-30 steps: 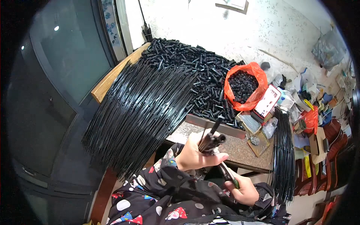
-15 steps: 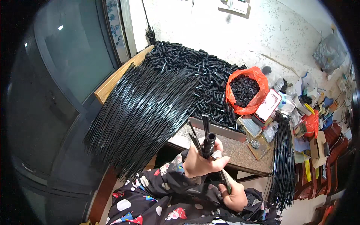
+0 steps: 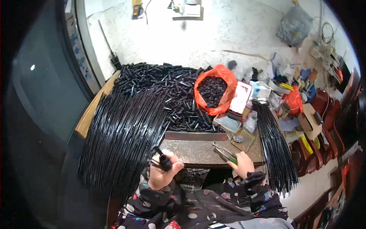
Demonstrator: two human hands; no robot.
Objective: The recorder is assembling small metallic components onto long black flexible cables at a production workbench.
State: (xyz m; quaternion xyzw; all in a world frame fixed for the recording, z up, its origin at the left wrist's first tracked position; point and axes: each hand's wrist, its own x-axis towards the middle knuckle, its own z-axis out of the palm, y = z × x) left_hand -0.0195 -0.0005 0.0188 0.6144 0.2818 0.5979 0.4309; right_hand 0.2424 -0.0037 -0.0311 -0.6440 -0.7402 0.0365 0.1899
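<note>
Near the table's front edge, my left hand (image 3: pixel 159 178) is closed around a short black tubular piece (image 3: pixel 165 163), its hollow end facing up. Thin dark rods show beside that piece between the fingers. My right hand (image 3: pixel 244 166), at the front edge farther right, has its fingers on the green handles of a pair of pliers (image 3: pixel 225 153). The jaws of the pliers point away to the upper left, over the tabletop. Left of my left hand spreads a big sheaf of long thin black rods (image 3: pixel 122 129). Behind it lies a heap of small black tubes (image 3: pixel 183 89).
A metal strip (image 3: pixel 196 136) borders the heap in front. On the right are an orange bag (image 3: pixel 199 87) of small black parts, a lit phone (image 3: pixel 240 98), a silvery spiky ball (image 3: pixel 238 138) and a second rod bundle (image 3: pixel 277 152) hanging over the edge. Clutter (image 3: pixel 282 89) fills the far right.
My hands have moved apart: the left with the black piece toward the left, the right with the pliers forward to the table edge. The whole view has shifted.
</note>
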